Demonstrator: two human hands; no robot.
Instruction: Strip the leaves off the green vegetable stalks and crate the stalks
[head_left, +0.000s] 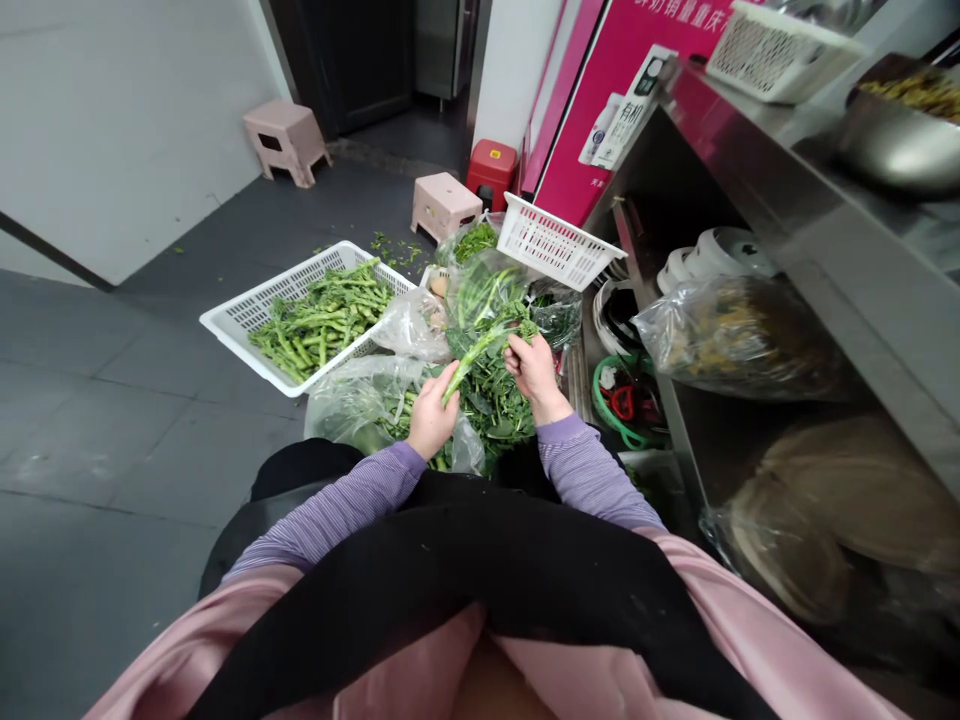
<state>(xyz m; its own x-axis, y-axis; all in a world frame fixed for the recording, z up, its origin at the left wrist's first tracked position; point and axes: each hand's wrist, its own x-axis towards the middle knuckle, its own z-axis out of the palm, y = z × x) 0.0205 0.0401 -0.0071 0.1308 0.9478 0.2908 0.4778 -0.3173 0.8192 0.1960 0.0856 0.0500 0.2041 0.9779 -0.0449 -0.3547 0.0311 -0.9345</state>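
Note:
A long leafy green vegetable stalk (474, 360) slants across between my two hands. My left hand (435, 412) is closed around its lower end. At the leafy upper end my right hand (534, 368) has its fingers pinched together on the stalk. Below both hands spreads a pile of loose green leaves (499, 405). To the left of the pile, a clear plastic bag (349, 400) holds more green stalks. Beyond my left hand, a white slotted basket (232, 330) contains many trimmed green stalks (322, 325).
On my right runs a steel shelf unit (750, 150) with a bagged item (742, 335) and a green basket (600, 400) low down. A white basket (555, 245) leans ahead. Two pink stools (285, 135) and a red stool (491, 170) stand on the grey tiled floor (97, 430).

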